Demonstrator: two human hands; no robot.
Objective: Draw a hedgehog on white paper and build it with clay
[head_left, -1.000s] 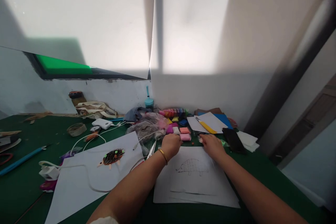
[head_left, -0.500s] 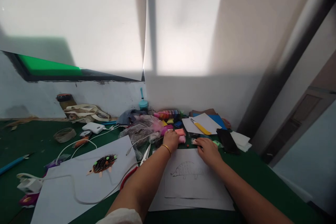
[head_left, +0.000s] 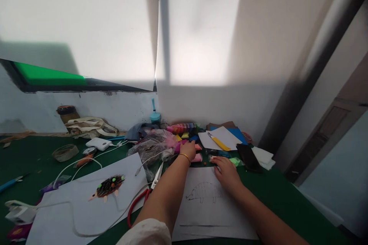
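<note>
My left hand (head_left: 188, 151) reaches over the pile of coloured clay packets, its fingers partly spread above a magenta piece and salmon-pink packets. A light pink clay packet (head_left: 197, 157) lies just under it. My right hand (head_left: 227, 172) has its fingers curled down on a small clear packet of pale clay (head_left: 212, 158), partly hidden. Beside those fingers rests a light green clay packet (head_left: 236, 161). Below both hands is white paper (head_left: 207, 214) with a pencil drawing of a hedgehog (head_left: 204, 192). A tiny reddish ball (head_left: 205, 163) sits between the hands.
At left, another sheet (head_left: 63, 214) bears a finished-looking clay hedgehog (head_left: 108, 187), crossed by a white cable. Red-handled scissors (head_left: 138, 203) lie by my left forearm. A yellow cutter (head_left: 220, 142), dark phone-like object (head_left: 248, 157), plastic bag (head_left: 152, 145) and white power bank (head_left: 99, 144) surround the work.
My left hand has shifted slightly right and forward over the pink packets, its fingers more spread. My right hand stays at the pale packet. The view has tilted slightly.
</note>
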